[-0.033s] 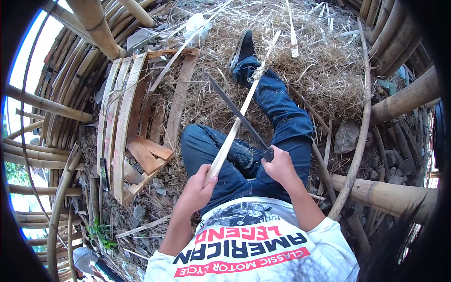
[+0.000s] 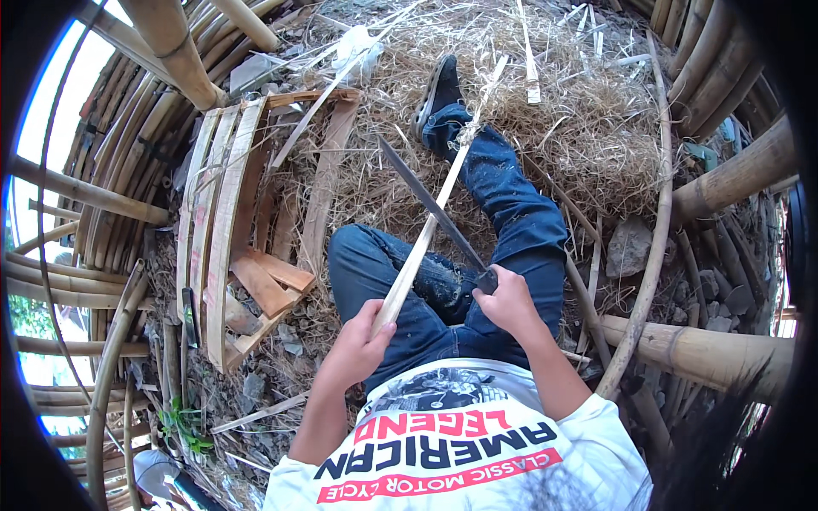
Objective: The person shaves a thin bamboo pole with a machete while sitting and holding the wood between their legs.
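Across the legs [image 2: 521, 200]: pale strip [image 2: 410, 262], long knife [image 2: 409, 176] crossing it | left hand [image 2: 361, 342] wrapped round strip's near end | right hand [image 2: 509, 300] closed on knife handle | strip likely light, springy, splintery; best held there

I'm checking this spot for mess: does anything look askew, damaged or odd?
The wooden crate on the left looks askew: it leans, with short boards jutting at odd angles. Frayed shavings also bunch on the pale strip in the left hand, near the shin.
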`<control>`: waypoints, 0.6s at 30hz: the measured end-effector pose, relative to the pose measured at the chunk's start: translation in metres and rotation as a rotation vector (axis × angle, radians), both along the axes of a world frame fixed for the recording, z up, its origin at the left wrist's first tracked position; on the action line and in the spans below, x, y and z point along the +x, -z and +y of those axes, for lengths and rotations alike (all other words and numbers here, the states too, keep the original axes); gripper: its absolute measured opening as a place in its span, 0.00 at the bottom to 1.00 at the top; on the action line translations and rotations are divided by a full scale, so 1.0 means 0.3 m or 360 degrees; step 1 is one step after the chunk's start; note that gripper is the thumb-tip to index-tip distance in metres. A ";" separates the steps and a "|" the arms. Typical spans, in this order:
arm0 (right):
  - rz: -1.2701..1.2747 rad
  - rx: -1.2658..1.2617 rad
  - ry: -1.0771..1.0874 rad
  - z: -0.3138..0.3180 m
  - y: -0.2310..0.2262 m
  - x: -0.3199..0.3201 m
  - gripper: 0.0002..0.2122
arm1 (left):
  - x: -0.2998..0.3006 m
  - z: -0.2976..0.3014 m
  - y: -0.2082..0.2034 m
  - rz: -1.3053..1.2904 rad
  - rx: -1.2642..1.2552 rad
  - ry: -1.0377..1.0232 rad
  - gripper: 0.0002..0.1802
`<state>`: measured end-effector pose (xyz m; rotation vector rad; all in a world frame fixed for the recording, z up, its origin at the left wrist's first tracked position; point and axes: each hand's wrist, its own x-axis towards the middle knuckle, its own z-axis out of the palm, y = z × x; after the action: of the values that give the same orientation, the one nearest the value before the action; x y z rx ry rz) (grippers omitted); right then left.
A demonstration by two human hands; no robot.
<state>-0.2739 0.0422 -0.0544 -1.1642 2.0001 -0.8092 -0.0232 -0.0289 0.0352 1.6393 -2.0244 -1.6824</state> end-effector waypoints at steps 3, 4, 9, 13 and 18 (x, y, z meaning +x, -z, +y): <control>-0.0997 0.0294 0.0171 0.007 -0.050 0.009 0.09 | 0.016 -0.011 -0.031 0.0281 0.0491 -0.0046 0.18; -0.0991 0.0293 0.0171 0.015 -0.045 0.030 0.09 | 0.026 -0.007 -0.033 0.0514 0.0666 -0.0030 0.19; -0.1783 -0.0040 0.0399 0.033 -0.051 0.168 0.07 | 0.015 0.048 0.043 0.0536 0.0276 0.0357 0.22; -0.1759 0.0010 0.0468 0.032 -0.055 0.171 0.08 | -0.025 0.092 -0.005 0.0245 -0.0040 0.0506 0.22; -0.1813 0.0103 0.0612 0.042 -0.034 0.188 0.08 | -0.016 0.121 -0.264 0.0678 -0.0570 0.0276 0.27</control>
<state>-0.2175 0.0547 -0.0443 -0.1199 1.2327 -1.2129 -0.0279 0.0075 0.1143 0.9288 -2.1257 -1.4427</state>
